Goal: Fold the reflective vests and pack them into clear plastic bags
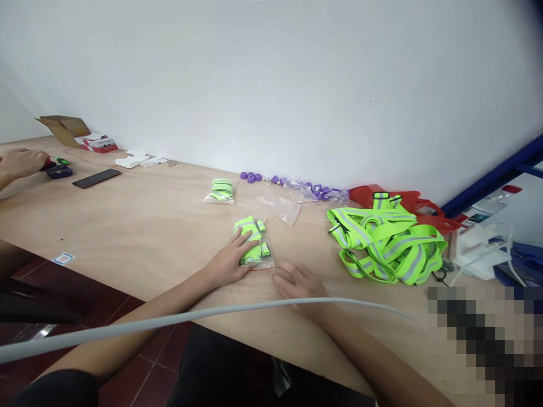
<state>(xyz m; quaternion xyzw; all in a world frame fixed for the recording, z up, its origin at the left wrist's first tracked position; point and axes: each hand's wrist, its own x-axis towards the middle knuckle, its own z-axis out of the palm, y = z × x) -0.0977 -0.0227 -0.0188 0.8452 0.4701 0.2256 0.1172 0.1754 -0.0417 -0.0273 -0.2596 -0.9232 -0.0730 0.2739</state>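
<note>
A clear zip bag [268, 261] lies flat on the table, with a folded neon-yellow reflective strap [253, 251] inside it. My left hand [231, 260] rests on the bag from the left, fingers spread over the strap. By the bag's lower right corner is my right hand [299, 284], its fingers curled and slightly blurred. Whether its fingertips pinch the bag's edge is hidden. Farther back sits another bagged reflective strap [222, 190]. To the right, a loose heap of neon-yellow reflective straps [386, 243] with black buckles is piled up.
An unfilled zip bag [282, 206] and purple round parts [251, 176] lie along the wall. A red plastic bag [365, 195] is behind the heap. A pale cable [212, 311] crosses the foreground. Another person's hand [23, 164], a black phone-like slab [97, 178] and a cardboard box [63, 130] are left.
</note>
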